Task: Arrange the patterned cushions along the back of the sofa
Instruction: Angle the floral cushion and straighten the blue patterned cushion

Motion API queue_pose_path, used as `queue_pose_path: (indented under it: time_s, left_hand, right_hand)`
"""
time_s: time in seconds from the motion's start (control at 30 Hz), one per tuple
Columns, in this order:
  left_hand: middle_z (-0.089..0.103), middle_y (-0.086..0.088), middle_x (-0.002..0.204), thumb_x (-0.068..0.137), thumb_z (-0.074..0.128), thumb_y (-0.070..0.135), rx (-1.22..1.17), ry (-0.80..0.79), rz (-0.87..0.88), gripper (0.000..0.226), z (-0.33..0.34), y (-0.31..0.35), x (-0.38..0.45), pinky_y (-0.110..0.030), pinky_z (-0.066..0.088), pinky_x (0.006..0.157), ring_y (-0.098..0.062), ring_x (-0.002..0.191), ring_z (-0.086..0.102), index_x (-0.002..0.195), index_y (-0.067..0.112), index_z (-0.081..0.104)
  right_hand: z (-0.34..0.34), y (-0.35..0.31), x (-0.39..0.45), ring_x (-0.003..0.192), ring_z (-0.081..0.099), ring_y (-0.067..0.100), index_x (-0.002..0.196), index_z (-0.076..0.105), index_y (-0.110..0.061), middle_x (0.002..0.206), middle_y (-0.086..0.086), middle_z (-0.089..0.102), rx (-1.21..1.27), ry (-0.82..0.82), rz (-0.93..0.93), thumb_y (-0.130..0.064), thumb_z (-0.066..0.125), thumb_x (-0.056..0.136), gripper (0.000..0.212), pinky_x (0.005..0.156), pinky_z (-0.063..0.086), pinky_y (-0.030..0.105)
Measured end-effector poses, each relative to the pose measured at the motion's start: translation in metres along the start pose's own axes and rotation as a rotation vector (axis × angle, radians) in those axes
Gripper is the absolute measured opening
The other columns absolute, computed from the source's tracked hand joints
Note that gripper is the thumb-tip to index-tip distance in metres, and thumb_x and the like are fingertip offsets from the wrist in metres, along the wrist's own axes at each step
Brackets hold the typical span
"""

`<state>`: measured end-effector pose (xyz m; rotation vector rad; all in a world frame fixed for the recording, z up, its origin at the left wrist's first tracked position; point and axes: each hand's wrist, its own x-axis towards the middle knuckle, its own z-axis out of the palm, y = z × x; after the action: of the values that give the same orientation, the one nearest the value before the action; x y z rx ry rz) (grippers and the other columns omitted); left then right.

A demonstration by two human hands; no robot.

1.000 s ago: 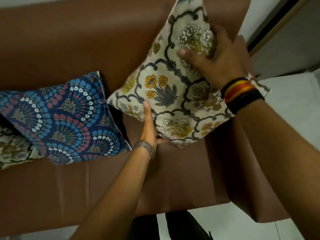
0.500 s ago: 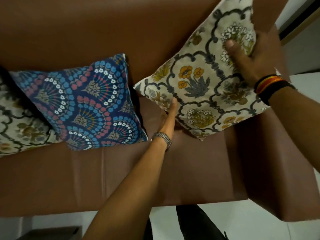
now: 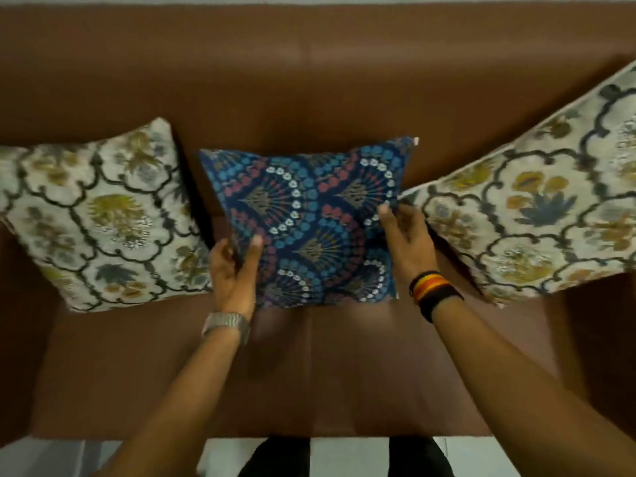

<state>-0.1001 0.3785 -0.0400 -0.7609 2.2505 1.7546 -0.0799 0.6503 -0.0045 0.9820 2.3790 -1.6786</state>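
Three patterned cushions lean against the back of a brown leather sofa. A cream floral cushion stands at the left and another cream floral cushion leans tilted at the right. Between them is a blue fan-patterned cushion. My left hand grips its lower left edge, thumb on the front. My right hand holds its right edge, fingers curled around the side.
The sofa seat stretches in front of the cushions. A sofa arm rises at the left and another at the right. My dark trouser legs stand on a pale floor at the sofa's front edge.
Both hands have left the right cream cushion, which now leans on the sofa back, and moved left onto the blue cushion. The view has swung left, showing all three cushions.
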Motion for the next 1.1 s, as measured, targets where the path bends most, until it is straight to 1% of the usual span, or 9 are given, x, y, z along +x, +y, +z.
queue_pose_path:
  time_s: [0.07, 0.2, 0.3, 0.33, 0.43, 0.53, 0.7, 0.93, 1.1]
  left_hand:
    - [0.042, -0.005, 0.166, 0.067, 0.067, 0.092, 0.067, -0.167, -0.112, 0.124, -0.013, 0.014, 0.037, -0.056, 0.045, 0.115, -0.028, 0.144, 0.048, 0.166, 0.029, 0.027]
    - [0.049, 0.003, 0.163, 0.055, 0.061, 0.102, 0.092, -0.371, -0.176, 0.130, -0.009, 0.019, 0.066, -0.061, 0.045, 0.116, -0.029, 0.144, 0.049, 0.163, 0.035, 0.035]
    - [0.074, 0.007, 0.132, 0.063, 0.063, 0.098, -0.083, -0.320, -0.246, 0.106, -0.014, -0.009, 0.056, -0.050, 0.061, 0.097, -0.022, 0.119, 0.068, 0.145, 0.032, 0.059]
    - [0.072, 0.002, 0.135, 0.064, 0.060, 0.098, -0.174, -0.319, -0.308, 0.107, -0.016, -0.019, 0.049, -0.051, 0.061, 0.097, -0.024, 0.120, 0.068, 0.145, 0.028, 0.059]
    - [0.069, -0.003, 0.126, 0.078, 0.040, 0.096, -0.357, -0.353, -0.488, 0.084, -0.009, -0.038, 0.032, -0.049, 0.065, 0.073, -0.029, 0.111, 0.067, 0.124, 0.031, 0.066]
    - [0.060, -0.009, 0.149, 0.079, 0.036, 0.098, -0.453, -0.367, -0.531, 0.098, 0.014, -0.039, 0.035, -0.067, 0.056, 0.091, -0.039, 0.130, 0.059, 0.144, 0.028, 0.059]
    - [0.043, -0.012, 0.168, 0.088, 0.031, 0.091, -0.517, -0.290, -0.513, 0.099, 0.036, -0.031, 0.029, -0.077, 0.041, 0.109, -0.045, 0.146, 0.046, 0.163, 0.027, 0.039]
    - [0.045, -0.009, 0.166, 0.085, 0.031, 0.092, -0.549, -0.344, -0.476, 0.104, 0.056, -0.016, 0.033, -0.072, 0.046, 0.109, -0.040, 0.144, 0.050, 0.164, 0.024, 0.038]
    - [0.037, -0.009, 0.168, 0.068, 0.042, 0.097, -0.459, -0.269, -0.526, 0.118, 0.034, -0.023, 0.025, -0.067, 0.049, 0.104, -0.039, 0.149, 0.042, 0.165, 0.029, 0.032]
  right_hand:
    - [0.033, -0.008, 0.019, 0.142, 0.053, 0.033, 0.161, 0.034, -0.021, 0.156, 0.006, 0.052, 0.159, -0.005, 0.201, -0.078, 0.055, 0.090, 0.093, 0.114, 0.044, 0.049]
    - [0.055, -0.020, 0.029, 0.153, 0.041, 0.030, 0.169, 0.016, -0.025, 0.172, 0.004, 0.032, 0.183, 0.026, 0.279, -0.088, 0.051, 0.083, 0.112, 0.124, 0.035, 0.054]
    - [0.060, -0.051, 0.005, 0.109, 0.064, -0.018, 0.142, 0.052, -0.029, 0.132, -0.021, 0.064, 0.093, 0.068, 0.007, -0.091, 0.057, 0.076, 0.090, 0.093, 0.051, 0.017]
    - [0.063, -0.066, 0.001, 0.098, 0.066, -0.017, 0.127, 0.059, -0.030, 0.118, -0.020, 0.068, 0.029, 0.080, -0.092, -0.093, 0.058, 0.073, 0.083, 0.084, 0.052, 0.015]
    - [0.077, -0.106, 0.009, 0.115, 0.066, 0.019, 0.125, 0.062, -0.029, 0.122, -0.002, 0.069, -0.207, 0.022, -0.292, -0.090, 0.055, 0.078, 0.077, 0.099, 0.054, 0.045]
    - [0.082, -0.129, 0.028, 0.129, 0.057, 0.030, 0.145, 0.051, -0.026, 0.139, 0.004, 0.060, -0.393, -0.085, -0.307, -0.086, 0.051, 0.084, 0.086, 0.109, 0.044, 0.062]
    - [0.068, -0.124, 0.040, 0.139, 0.051, 0.030, 0.153, 0.043, -0.025, 0.151, 0.004, 0.053, -0.465, -0.138, -0.303, -0.083, 0.053, 0.087, 0.088, 0.115, 0.038, 0.065]
    - [0.055, -0.128, 0.049, 0.136, 0.052, 0.031, 0.151, 0.044, -0.029, 0.145, 0.003, 0.055, -0.421, -0.049, -0.380, -0.084, 0.052, 0.086, 0.086, 0.116, 0.032, 0.069]
    - [0.056, -0.119, 0.036, 0.150, 0.040, 0.029, 0.159, 0.036, -0.022, 0.161, 0.005, 0.044, -0.488, -0.023, -0.385, -0.077, 0.056, 0.091, 0.090, 0.122, 0.021, 0.070]
